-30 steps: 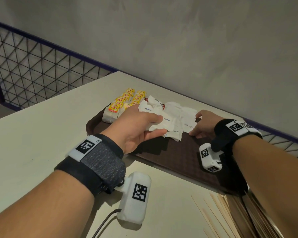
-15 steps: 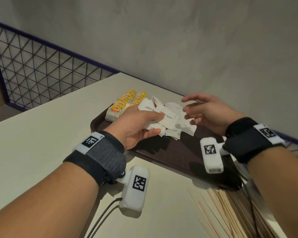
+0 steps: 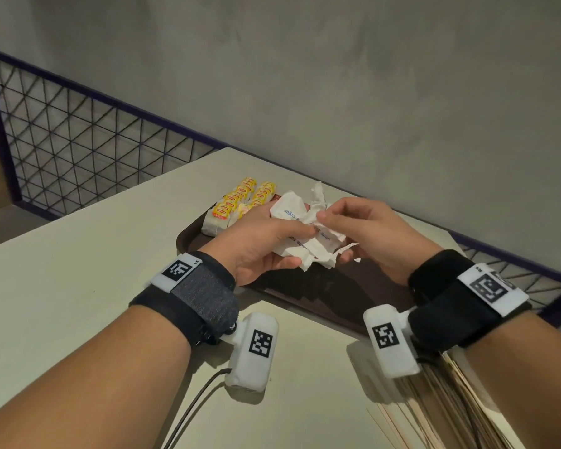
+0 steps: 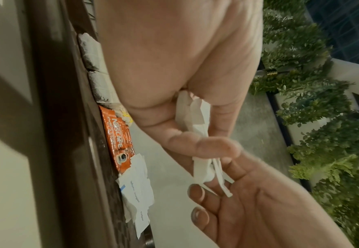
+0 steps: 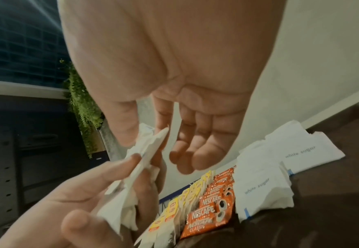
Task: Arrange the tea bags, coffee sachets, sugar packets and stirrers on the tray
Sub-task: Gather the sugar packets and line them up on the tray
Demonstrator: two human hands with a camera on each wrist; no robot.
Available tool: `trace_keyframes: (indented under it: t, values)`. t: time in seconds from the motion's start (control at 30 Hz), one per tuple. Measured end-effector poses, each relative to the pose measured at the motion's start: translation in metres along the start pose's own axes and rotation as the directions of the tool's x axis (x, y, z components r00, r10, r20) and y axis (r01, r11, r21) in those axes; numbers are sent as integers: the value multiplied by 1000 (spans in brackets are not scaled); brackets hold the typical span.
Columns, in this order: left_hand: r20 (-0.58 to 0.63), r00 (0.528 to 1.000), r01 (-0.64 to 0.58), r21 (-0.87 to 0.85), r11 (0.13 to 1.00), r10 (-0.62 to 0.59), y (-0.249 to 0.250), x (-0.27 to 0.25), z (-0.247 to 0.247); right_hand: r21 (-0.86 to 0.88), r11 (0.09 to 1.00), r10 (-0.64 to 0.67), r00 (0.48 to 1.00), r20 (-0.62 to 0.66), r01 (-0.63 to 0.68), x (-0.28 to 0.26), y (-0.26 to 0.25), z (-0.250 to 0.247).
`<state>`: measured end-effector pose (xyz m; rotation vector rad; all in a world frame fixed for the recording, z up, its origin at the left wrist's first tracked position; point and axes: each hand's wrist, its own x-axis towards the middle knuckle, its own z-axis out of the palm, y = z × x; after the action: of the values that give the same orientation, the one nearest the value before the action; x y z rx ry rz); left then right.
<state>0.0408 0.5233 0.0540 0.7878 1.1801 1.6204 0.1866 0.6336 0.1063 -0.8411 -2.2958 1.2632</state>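
Note:
My left hand (image 3: 280, 249) holds a bunch of white sugar packets (image 3: 306, 246) a little above the dark brown tray (image 3: 340, 298). My right hand (image 3: 325, 216) meets it from the right and pinches the upper edge of one packet (image 5: 153, 142) between thumb and forefinger, its other fingers loose. On the tray lie yellow-labelled tea bags (image 3: 237, 202) in two rows at the far left, orange coffee sachets (image 5: 209, 216) beside them, and more sugar packets (image 5: 259, 188) further right. Wooden stirrers (image 3: 450, 413) lie on the table, off the tray, under my right forearm.
The tray sits near the far edge of a pale table (image 3: 78, 270), close to a grey wall (image 3: 337, 92). A wire-mesh railing (image 3: 78, 150) runs behind the table on the left. A cable (image 3: 191, 406) trails from the left wrist camera.
My right hand left the packets on the tray, rose and came across to the bunch. My left hand lifted the bunch slightly and turned it toward the right hand.

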Motion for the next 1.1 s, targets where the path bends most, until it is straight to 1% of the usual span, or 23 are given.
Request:
trace_keyframes:
  t: [0.07,0.13,0.23,0.27,0.3,0.37,0.43,0.5,0.63,0.7,0.8,0.87,1.03,1.1]
  values:
    - [18,1000,3,29,1000,-3,-1,0,1,-8,1000,2,998,-64,-3,2,-4,-2]
    - [32,999,6,56,998,-8,-2,-1,3,-69,998,-17,995,-98,10,3,-9,-1]
    - [33,999,21,59,998,-23,-3,-1,4,-248,967,-82,994,-77,61,7,-12,3]
    - [25,999,28,54,998,-30,-3,-1,4,-282,957,-87,993,-79,62,8,-12,3]
    - [17,999,33,49,998,-34,-4,-1,3,-280,958,-83,993,-88,56,10,-12,3]
    - [1,999,40,36,999,-40,-4,0,1,-195,980,-61,992,-108,39,10,-12,1]
    - [-20,999,49,-1,999,-49,-3,1,0,-52,998,-23,994,-105,18,8,-12,-2]
    - [-44,997,55,-65,996,-58,-2,3,-1,73,997,7,997,-83,-1,4,-12,-6]
    - [-84,994,58,-155,986,-71,1,3,1,214,976,51,999,8,-52,0,-14,-8]
    - [-82,994,55,-172,984,-70,1,1,1,233,970,63,997,49,-73,-1,-16,-4]
    - [-54,997,48,-198,979,-60,3,1,2,163,983,79,995,64,-88,-1,-18,5]
    - [-19,999,42,-176,983,-46,4,0,3,90,992,81,995,60,-86,0,-18,9]
    - [58,998,-29,-16,999,30,-1,1,4,-121,992,55,996,63,-47,2,-21,17]
    - [42,998,-47,27,999,46,-3,2,4,-166,985,74,992,102,-56,2,-24,19]
